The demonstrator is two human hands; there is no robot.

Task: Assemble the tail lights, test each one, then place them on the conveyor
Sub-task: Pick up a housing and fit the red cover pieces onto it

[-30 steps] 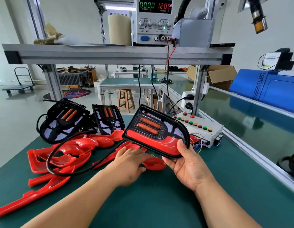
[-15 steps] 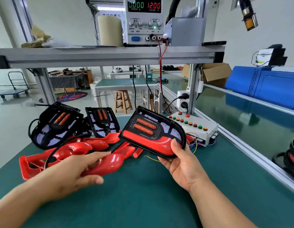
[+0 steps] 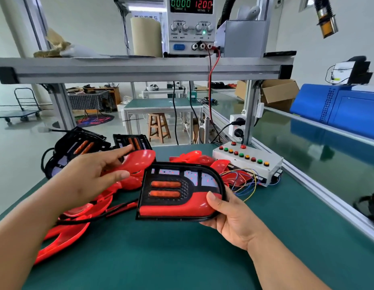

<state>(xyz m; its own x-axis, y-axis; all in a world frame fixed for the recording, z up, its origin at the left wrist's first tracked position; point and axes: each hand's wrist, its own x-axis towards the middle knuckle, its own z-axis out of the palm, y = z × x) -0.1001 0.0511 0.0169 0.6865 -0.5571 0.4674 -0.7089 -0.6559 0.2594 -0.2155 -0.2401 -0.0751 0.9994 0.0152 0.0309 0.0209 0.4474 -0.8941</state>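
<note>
Your right hand (image 3: 234,218) grips the assembled tail light (image 3: 179,191) at its 4 o'clock corner, with the thumb pressed on the red lens face and the other fingers curled under the black rim. The light sits at the centre of your view, held above the green mat (image 3: 161,260) with its face toward you and its two orange bars on the 9 o'clock side. Your left hand (image 3: 87,178), at 9 o'clock from the light, holds a loose red lens cover (image 3: 140,160) between thumb and fingers, the forefinger stretched along its top edge. The cover's end lies just beside the light's 11 o'clock corner; you cannot tell whether they touch. Beyond that hand, at 10 o'clock, two black housings (image 3: 77,146) lean near the mat's far edge. A pile of red lenses (image 3: 62,235) with a black cable spreads over the mat at 8 o'clock. At 2 o'clock a white button box (image 3: 247,162) rests on the mat, with coloured wires (image 3: 242,183) trailing from it toward the light. The power supply (image 3: 191,24) on the shelf at 12 o'clock shows 0000 in green and 1200 in red. The conveyor (image 3: 307,155) runs past at 3 o'clock
</note>
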